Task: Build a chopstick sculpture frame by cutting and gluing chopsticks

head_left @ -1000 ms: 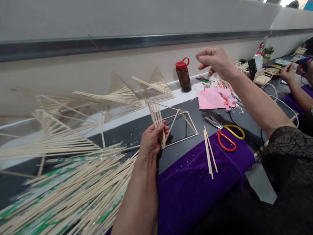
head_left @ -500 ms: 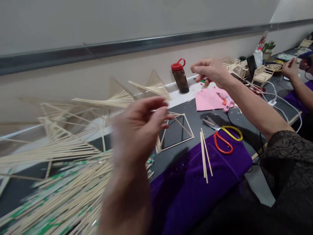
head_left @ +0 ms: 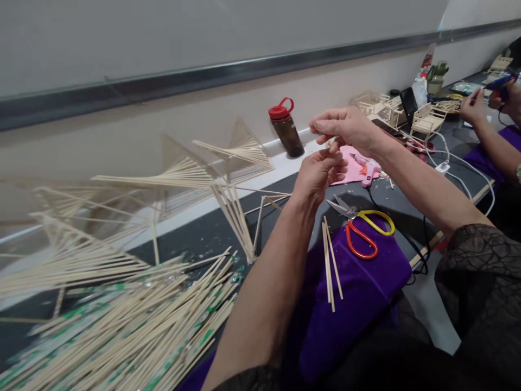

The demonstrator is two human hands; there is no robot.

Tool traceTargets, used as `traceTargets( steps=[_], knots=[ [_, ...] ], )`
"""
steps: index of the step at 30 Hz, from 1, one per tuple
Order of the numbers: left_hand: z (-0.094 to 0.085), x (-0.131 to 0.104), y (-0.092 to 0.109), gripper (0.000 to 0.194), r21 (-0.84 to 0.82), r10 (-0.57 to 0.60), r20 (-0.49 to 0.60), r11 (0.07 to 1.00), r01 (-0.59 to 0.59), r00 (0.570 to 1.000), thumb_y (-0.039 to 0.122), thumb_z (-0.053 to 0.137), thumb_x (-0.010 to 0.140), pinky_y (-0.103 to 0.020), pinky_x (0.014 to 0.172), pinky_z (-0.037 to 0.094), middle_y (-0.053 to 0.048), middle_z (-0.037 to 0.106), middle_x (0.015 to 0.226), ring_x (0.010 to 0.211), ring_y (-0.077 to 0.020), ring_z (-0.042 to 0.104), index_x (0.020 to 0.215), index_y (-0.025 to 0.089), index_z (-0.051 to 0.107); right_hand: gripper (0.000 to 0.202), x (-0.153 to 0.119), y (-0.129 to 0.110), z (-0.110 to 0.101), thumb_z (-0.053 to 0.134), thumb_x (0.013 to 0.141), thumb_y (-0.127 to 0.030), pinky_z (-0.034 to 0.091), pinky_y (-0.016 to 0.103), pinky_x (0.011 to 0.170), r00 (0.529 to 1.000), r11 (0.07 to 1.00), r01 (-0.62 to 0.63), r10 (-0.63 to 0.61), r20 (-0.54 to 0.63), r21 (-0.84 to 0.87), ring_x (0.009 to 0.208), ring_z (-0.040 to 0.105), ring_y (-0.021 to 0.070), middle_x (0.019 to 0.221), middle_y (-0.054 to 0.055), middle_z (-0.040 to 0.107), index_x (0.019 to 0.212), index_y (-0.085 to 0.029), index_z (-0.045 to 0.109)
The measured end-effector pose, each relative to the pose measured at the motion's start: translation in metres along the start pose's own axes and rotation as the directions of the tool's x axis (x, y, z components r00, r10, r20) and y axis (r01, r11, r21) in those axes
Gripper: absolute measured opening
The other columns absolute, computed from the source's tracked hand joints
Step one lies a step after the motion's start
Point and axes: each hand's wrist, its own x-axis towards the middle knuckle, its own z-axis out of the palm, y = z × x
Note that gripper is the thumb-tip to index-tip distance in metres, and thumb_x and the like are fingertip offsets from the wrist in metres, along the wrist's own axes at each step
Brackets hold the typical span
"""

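My left hand (head_left: pixel 321 172) is raised over the table with its fingertips pinched together; anything between them is too small to make out. Just above and to the right of it, my right hand (head_left: pixel 345 127) pinches thumb against fingers, and its content is likewise unclear. Both hands hover in front of the pink cloth (head_left: pixel 345 169), on which a pink glue gun (head_left: pixel 369 172) lies. Behind my left forearm, a frame of thin wooden sticks (head_left: pixel 258 225) is partly hidden. Scissors (head_left: pixel 353 213) with one red and one yellow handle lie below my right forearm.
Several loose sticks (head_left: pixel 331 266) lie on the purple cloth (head_left: pixel 358 304). A heap of wooden sticks (head_left: pixel 134 315) covers the near left. Twisted stick models (head_left: pixel 175 172) stand along the wall beside a red-lidded bottle (head_left: pixel 287 133). Cables (head_left: pixel 443 168) and another person's hand (head_left: pixel 474 106) are at right.
My left hand has moved right and away from me, up close to my right hand. My left forearm now covers much of the stick frame. The view has shifted slightly.
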Motion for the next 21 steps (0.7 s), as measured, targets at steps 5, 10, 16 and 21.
traceTargets(
  steps=[5, 10, 16, 21],
  knots=[
    [-0.009, 0.007, 0.003, 0.016, 0.035, 0.068, -0.110, 0.997, -0.064, 0.992, 0.028, 0.070, 0.074, -0.018, 0.037, 0.026, 0.007, 0.047, 0.048, 0.036, -0.0038, 0.035, 0.074, 0.016, 0.059, 0.011, -0.005, 0.010, -0.025, 0.064, 0.081, -0.023, 0.044, 0.017, 0.047, 0.990, 0.985, -0.007, -0.017, -0.140, -0.170, 0.072, 0.062, 0.0127, 0.076, 0.003, 0.063, 0.083, -0.013, 0.065],
    [-0.011, 0.015, 0.017, 0.014, 0.059, 0.162, -0.194, 0.986, -0.153, 0.968, 0.026, 0.069, 0.076, -0.017, 0.039, 0.028, 0.007, 0.048, 0.051, 0.039, -0.0039, 0.037, 0.074, 0.017, 0.059, 0.009, -0.028, 0.040, -0.059, 0.062, 0.076, -0.019, 0.048, 0.027, 0.063, 0.964, 0.819, -0.072, -0.088, -0.249, -0.569, 0.071, 0.061, 0.0163, 0.068, 0.004, 0.063, 0.075, -0.013, 0.069],
    [0.002, 0.042, 0.025, 0.009, 0.285, 0.192, -0.188, 0.949, -0.134, 0.963, 0.019, 0.070, 0.071, -0.018, 0.039, 0.030, 0.001, 0.058, 0.056, 0.042, -0.0049, 0.044, 0.073, 0.013, 0.063, 0.021, -0.070, 0.055, -0.060, 0.061, 0.078, -0.027, 0.046, 0.031, 0.077, 0.968, 0.740, -0.035, -0.141, -0.206, -0.671, 0.086, 0.063, 0.0195, 0.094, 0.007, 0.071, 0.089, -0.014, 0.073],
    [0.001, 0.073, 0.016, 0.018, 0.477, 0.150, -0.112, 0.875, -0.079, 0.982, 0.011, 0.078, 0.057, -0.020, 0.040, 0.032, -0.002, 0.056, 0.051, 0.043, -0.0119, 0.054, 0.067, 0.011, 0.063, 0.024, -0.098, 0.062, -0.045, 0.061, 0.080, -0.028, 0.046, 0.030, 0.077, 0.989, 0.765, 0.035, -0.119, -0.088, -0.643, 0.082, 0.063, 0.0176, 0.101, 0.009, 0.070, 0.097, -0.014, 0.072]
  ],
)
